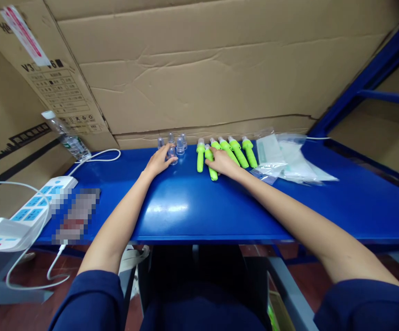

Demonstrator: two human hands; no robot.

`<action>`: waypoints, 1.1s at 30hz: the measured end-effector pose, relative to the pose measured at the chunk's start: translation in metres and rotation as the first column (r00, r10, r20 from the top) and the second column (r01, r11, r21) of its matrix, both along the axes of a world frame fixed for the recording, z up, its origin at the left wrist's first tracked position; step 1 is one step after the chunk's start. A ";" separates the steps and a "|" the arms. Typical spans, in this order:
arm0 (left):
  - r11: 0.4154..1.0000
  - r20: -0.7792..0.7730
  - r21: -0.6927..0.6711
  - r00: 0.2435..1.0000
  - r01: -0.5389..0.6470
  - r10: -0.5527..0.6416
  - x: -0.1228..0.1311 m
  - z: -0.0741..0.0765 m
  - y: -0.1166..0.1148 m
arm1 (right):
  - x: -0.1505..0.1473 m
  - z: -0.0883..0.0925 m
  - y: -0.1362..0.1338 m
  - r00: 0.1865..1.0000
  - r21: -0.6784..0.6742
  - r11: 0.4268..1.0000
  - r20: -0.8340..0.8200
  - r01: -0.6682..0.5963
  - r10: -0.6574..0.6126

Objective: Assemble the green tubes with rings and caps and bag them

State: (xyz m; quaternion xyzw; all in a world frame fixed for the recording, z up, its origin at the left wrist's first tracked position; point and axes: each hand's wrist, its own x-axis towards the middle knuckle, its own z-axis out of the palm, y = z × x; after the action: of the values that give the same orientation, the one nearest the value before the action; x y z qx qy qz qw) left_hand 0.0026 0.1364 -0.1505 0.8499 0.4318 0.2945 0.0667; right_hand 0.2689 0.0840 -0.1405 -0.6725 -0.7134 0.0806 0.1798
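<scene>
Several bright green pen-like tubes [238, 151] lie side by side at the back of the blue table [185, 207]. My right hand [220, 162] rests on the leftmost ones, its fingers curled round one green tube [210, 164]. Left of them stand several small clear caps [180, 145]. My left hand [158, 161] reaches to them, its fingertips pinching one clear cap [172, 155].
Clear plastic bags [289, 158] lie in a loose pile right of the tubes. A white power strip [37, 207] with cables and a tilted water bottle [66, 137] sit at the left. Cardboard sheets [202, 69] wall off the back. A blue frame [365, 78] rises at right.
</scene>
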 end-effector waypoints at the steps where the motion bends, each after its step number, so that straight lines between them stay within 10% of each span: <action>1: 1.000 0.006 -0.009 1.000 0.007 -0.007 0.000 0.001 0.001 | 0.001 0.000 -0.001 1.000 0.014 1.000 0.002 -0.005 0.005; 18: 0.999 -0.179 -0.020 0.983 -0.049 0.045 0.000 0.009 -0.005 | 0.013 0.020 -0.018 0.980 0.269 0.957 -0.133 -0.104 0.144; 33: 1.000 -0.309 -0.021 0.951 -0.016 0.009 0.007 0.012 -0.012 | 0.016 0.012 -0.021 0.932 0.310 0.886 0.230 -0.344 0.281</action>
State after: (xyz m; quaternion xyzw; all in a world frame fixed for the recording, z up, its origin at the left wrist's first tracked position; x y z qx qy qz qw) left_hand 0.0096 0.1244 -0.1387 0.8820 0.4456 0.1532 0.0061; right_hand 0.2854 0.0633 -0.1284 -0.5105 -0.8289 -0.0784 0.2148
